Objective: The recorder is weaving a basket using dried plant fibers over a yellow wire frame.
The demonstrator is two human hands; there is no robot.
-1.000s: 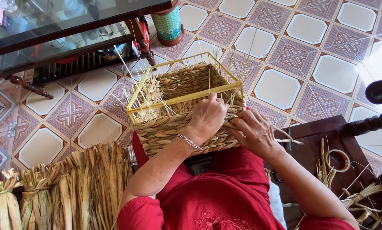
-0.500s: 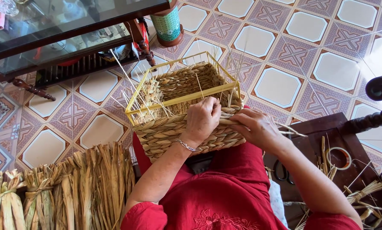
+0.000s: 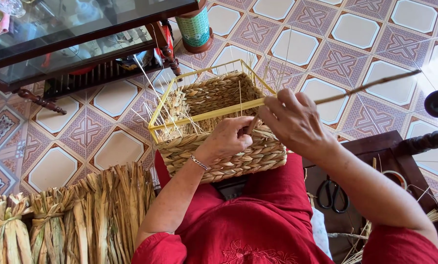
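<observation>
A half-woven straw basket with a yellow wire frame rests on my lap, against my red clothing. My left hand, with a thin bracelet at the wrist, presses on the basket's near rim and pinches the lower end of a long dried reed strand. My right hand grips the same strand just above the rim. The strand stretches up and to the right over the floor tiles. Thin loose stalks stick up from the basket's edges.
Bundles of dried reeds lie at the lower left. A dark wooden stool on my right carries black scissors and a tape roll. A glass-topped table and a patterned cylindrical vase stand beyond, on tiled floor.
My right hand has risen from the basket's right side and pulled a long strand up and out to the right. My left hand has stayed on the near rim.
</observation>
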